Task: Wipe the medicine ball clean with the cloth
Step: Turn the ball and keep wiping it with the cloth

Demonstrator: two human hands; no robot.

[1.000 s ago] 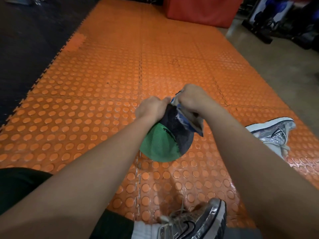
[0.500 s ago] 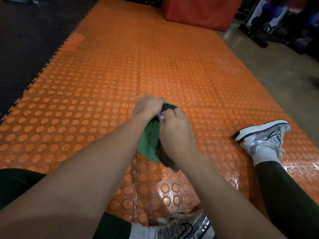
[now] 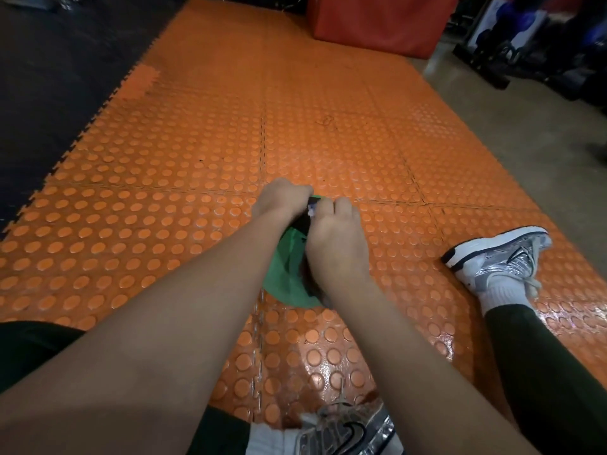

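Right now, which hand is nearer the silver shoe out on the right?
Right. The right hand lies on the green ball, closer to that shoe; the left hand is beyond it.

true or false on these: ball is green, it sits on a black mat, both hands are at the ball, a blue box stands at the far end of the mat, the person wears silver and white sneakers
1. The medicine ball is green. True.
2. The ball sits on a black mat. False: it rests on the orange studded mat; the black flooring lies off to the left.
3. Both hands are at the ball. True: the left hand is at its far top and the right hand lies over it, with a bit of the cloth showing between them.
4. A blue box stands at the far end of the mat. False: the box there is red.
5. The person wears silver and white sneakers. True: one sneaker shows at right.
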